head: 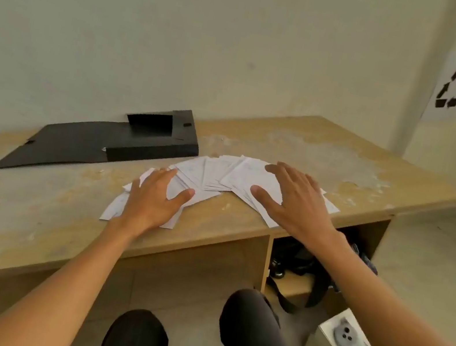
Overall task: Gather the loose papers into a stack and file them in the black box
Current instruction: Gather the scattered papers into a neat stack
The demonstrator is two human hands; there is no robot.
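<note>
The left hand (151, 200) lies flat with fingers spread wide, palm down on the near end of the loose papers (213, 178). The right hand (292, 198) is likewise splayed open, pressing on the other end of the same spread. Between the two hands the white sheets fan out, overlapping one another on the worn wooden surface (30, 214), close to its front edge. Beyond the left hand, and apart from the sheets, the black box (153, 138) lies open, its flat lid flap stretching away to the left. Far beyond the right hand, a recycling sign (453, 87) hangs on the wall.
</note>
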